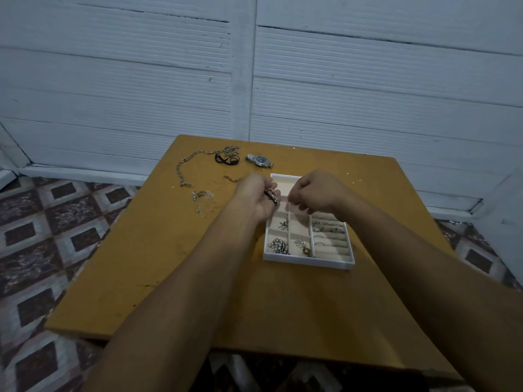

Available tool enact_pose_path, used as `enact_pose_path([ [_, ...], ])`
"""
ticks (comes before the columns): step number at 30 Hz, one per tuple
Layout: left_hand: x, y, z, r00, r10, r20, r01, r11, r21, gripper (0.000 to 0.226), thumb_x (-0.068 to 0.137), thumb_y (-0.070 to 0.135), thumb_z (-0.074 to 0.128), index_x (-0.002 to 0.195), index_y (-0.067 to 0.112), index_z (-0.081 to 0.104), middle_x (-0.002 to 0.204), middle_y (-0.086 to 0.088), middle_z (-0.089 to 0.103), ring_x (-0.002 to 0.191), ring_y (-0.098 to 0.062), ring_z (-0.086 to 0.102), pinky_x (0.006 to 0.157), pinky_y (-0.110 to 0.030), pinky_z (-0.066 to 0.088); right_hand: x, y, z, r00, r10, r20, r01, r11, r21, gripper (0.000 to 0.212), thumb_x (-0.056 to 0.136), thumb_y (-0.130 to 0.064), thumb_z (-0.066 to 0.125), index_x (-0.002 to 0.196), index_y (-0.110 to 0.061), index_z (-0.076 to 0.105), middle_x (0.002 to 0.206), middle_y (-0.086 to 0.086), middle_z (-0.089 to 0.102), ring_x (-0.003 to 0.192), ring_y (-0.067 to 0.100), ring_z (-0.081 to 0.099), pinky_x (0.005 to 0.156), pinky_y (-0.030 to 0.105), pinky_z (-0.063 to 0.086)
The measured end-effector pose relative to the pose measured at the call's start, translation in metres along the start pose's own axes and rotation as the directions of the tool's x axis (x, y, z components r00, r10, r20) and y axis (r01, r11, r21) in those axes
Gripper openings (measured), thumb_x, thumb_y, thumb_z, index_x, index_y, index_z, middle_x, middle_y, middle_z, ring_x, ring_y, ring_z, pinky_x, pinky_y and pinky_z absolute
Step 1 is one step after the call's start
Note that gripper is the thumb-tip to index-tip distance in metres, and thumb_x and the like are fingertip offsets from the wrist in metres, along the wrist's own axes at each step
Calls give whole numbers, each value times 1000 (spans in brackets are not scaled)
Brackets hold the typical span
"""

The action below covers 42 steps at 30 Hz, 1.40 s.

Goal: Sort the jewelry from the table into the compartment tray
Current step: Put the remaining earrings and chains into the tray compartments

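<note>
A white compartment tray (pixel 308 261) sits on the yellow table (pixel 198 278), holding rings in its right slots and chains and beads in its left cells. Above the tray's far left part, my left hand (pixel 256 198) grips a dark twisted bracelet (pixel 272 196). My right hand (pixel 314 195) hovers beside it over the tray with its fingers curled; whether it pinches anything is hidden. Loose on the table lie a long chain (pixel 184 165), a black piece (pixel 226 159), a wristwatch (pixel 259 160), a thin bracelet (pixel 233 179) and small silver bits (pixel 202 195).
A white panelled wall (pixel 254 66) stands close behind the table's far edge. Patterned floor tiles (pixel 51 236) show to the left and right. Bare tabletop lies in front of the tray, toward me.
</note>
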State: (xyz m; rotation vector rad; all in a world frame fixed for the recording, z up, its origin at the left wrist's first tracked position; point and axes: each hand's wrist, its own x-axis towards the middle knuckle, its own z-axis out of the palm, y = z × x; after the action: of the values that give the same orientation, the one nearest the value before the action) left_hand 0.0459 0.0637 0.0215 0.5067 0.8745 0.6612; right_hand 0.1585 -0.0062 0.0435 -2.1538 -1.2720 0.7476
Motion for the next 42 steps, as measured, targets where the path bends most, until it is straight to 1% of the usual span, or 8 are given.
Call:
enact_pose_path([
  [4, 6, -3, 2, 999, 46, 0, -46, 995, 89, 16, 90, 1, 39, 103, 5, 47, 81, -9, 46, 62, -17, 39, 55, -27, 31, 4, 10, 6, 1000, -10, -26, 8, 996, -91, 16, 83, -7, 63, 72, -11, 72, 85, 13, 73, 77, 25, 68, 72, 37, 57],
  [8, 9, -5, -2, 997, 68, 41, -70, 995, 64, 7, 89, 4, 41, 88, 10, 45, 78, -8, 43, 63, -17, 39, 55, -27, 30, 3, 22, 20, 973, -155, -171, 97, 948, -304, 17, 84, -15, 58, 89, -15, 74, 97, 5, 72, 93, 23, 64, 80, 36, 54],
  [12, 13, -11, -7, 993, 111, 35, -113, 990, 86, 11, 92, 6, 48, 100, 3, 56, 91, -9, 60, 78, -18, 55, 66, -28, 42, -5, 42, 31, 934, -303, -189, 189, 868, -458, 28, 87, -16, 51, 102, -10, 74, 104, 13, 68, 98, 30, 60, 82, 39, 50],
  [21, 11, -13, -6, 980, 182, 83, -194, 967, 164, 23, 97, 11, 49, 115, 2, 60, 124, -14, 63, 117, -26, 57, 93, -34, 46, -12, 51, 36, 926, -331, -182, 218, 862, -458, 26, 84, -28, 56, 84, -13, 77, 87, 10, 72, 88, 29, 60, 73, 40, 53],
  [24, 9, -12, -6, 976, 196, 92, -211, 958, 195, 20, 97, 11, 49, 112, 4, 60, 123, -14, 64, 117, -27, 56, 100, -37, 44, -13, 51, 36, 929, -323, -180, 209, 861, -464, 26, 86, -32, 56, 87, -15, 77, 88, 7, 73, 88, 29, 61, 75, 39, 53],
  [28, 10, -12, -5, 974, 206, 90, -223, 942, 251, 18, 96, 11, 50, 108, 5, 62, 118, -12, 67, 112, -26, 58, 89, -37, 47, -15, 51, 33, 927, -327, -187, 200, 848, -491, 25, 86, -30, 56, 93, -17, 76, 92, 6, 73, 91, 28, 61, 76, 39, 53],
  [31, 13, -12, -5, 972, 218, 90, -235, 923, 304, 15, 95, 17, 54, 104, 9, 64, 112, -7, 70, 109, -24, 60, 98, -42, 47, -17, 50, 32, 925, -330, -187, 195, 836, -513, 24, 88, -29, 55, 97, -18, 75, 97, 6, 73, 94, 29, 60, 78, 41, 53],
  [42, 5, -11, -9, 977, 196, 89, -214, 928, 304, 26, 99, 19, 48, 117, 7, 60, 118, -9, 68, 114, -27, 60, 106, -40, 43, -22, 44, 28, 920, -346, -183, 188, 801, -568, 23, 90, -25, 53, 97, -20, 75, 97, 7, 73, 97, 29, 61, 80, 38, 51],
])
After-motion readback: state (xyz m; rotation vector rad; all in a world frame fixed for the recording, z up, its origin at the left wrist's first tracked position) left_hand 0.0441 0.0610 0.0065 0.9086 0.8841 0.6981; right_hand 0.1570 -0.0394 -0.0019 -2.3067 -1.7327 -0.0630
